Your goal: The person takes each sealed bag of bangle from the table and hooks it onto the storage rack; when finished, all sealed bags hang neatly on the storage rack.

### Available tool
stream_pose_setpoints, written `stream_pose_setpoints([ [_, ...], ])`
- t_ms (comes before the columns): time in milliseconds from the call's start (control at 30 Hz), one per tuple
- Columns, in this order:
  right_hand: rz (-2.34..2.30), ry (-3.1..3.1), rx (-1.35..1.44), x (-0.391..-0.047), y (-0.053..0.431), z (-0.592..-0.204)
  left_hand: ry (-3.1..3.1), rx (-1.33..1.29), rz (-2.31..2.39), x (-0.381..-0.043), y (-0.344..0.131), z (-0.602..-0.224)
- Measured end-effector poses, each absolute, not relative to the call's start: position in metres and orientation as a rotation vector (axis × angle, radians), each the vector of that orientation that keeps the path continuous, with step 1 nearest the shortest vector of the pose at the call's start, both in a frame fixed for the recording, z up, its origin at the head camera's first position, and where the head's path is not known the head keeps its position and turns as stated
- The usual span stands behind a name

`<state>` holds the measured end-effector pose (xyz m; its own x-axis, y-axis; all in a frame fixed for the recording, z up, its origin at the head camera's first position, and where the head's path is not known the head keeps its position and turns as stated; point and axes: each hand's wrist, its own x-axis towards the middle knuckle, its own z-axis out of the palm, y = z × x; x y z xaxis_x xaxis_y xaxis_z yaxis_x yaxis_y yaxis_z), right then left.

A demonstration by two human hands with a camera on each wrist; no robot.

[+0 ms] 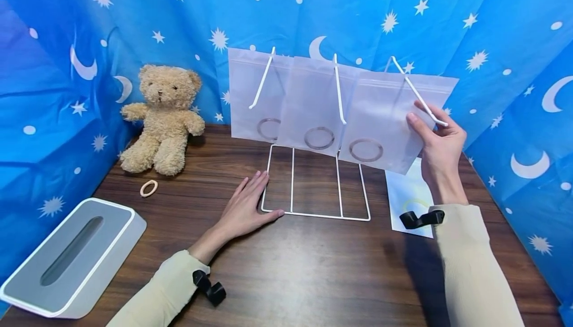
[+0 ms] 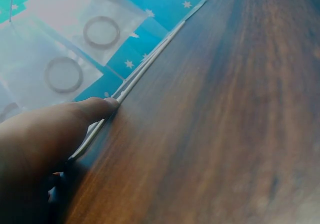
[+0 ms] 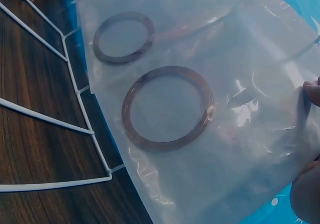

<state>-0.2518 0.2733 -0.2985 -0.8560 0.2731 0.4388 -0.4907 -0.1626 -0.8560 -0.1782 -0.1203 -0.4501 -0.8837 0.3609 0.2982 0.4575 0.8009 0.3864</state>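
Observation:
A white wire display rack (image 1: 340, 187) stands on the table, its three prongs angled toward me. On each prong hangs a frosted zip bag with a brownish bangle inside: a left bag (image 1: 246, 88), a middle bag (image 1: 313, 98) and a right bag (image 1: 380, 113). My right hand (image 1: 440, 143) pinches the right bag near its right edge, beside the tip of that prong. My left hand (image 1: 243, 207) lies on the table at the rack's left front corner, fingers extended, and the thumb (image 2: 102, 107) touches the base wire.
A light card with a pale yellow ring shape (image 1: 403, 192) lies under my right forearm. At the left are a teddy bear (image 1: 163, 118), a small beige ring (image 1: 149, 188) and a grey-topped tissue box (image 1: 107, 227). A blue starry curtain (image 1: 268, 13) surrounds the table.

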Motion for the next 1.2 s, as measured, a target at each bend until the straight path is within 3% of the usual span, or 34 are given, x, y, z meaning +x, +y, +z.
stream_pose_setpoints([
  [800,2.086,-1.648,0.206,-0.266,0.275,-0.298,-2.758,-0.647,-0.66,-0.179,-0.121,-0.452],
  [1200,2.145,-1.615,0.297,-0.255,0.291,-0.297,-2.777,-0.639,-0.664,-0.179,-0.12,-0.451],
])
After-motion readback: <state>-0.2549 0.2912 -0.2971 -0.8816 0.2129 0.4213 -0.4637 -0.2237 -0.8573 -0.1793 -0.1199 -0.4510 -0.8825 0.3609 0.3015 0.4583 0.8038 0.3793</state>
